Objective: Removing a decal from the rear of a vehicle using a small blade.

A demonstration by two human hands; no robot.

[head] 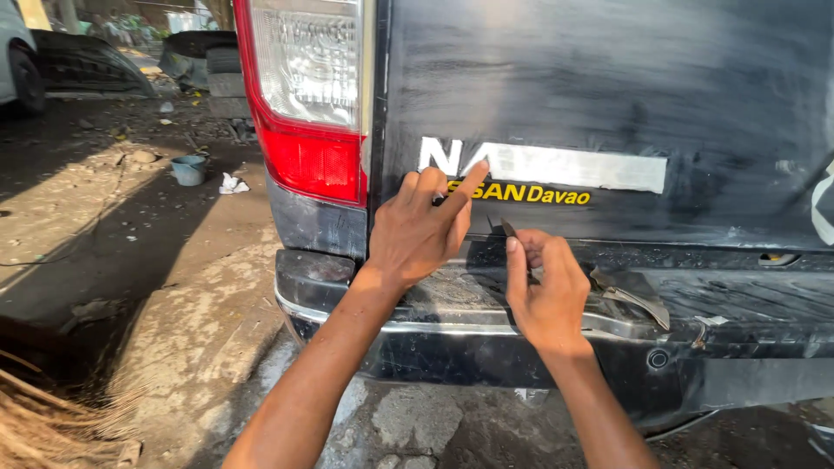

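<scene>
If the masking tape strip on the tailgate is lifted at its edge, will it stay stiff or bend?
The masking tape strip looks thin and lies flat on the tailgate, so it would probably flop and curl. It likely weighs almost nothing. It may tear, since the left hand fingertip alone works its edge.

Hands working on the back of a dusty black tailgate

Left hand had its index fingertip pressed on the white masked strip over the lettering, right by the red tail light. Right hand pinched a small dark blade just below, above the scuffed bumper. Blue bucket sat on the dirt behind.
</scene>
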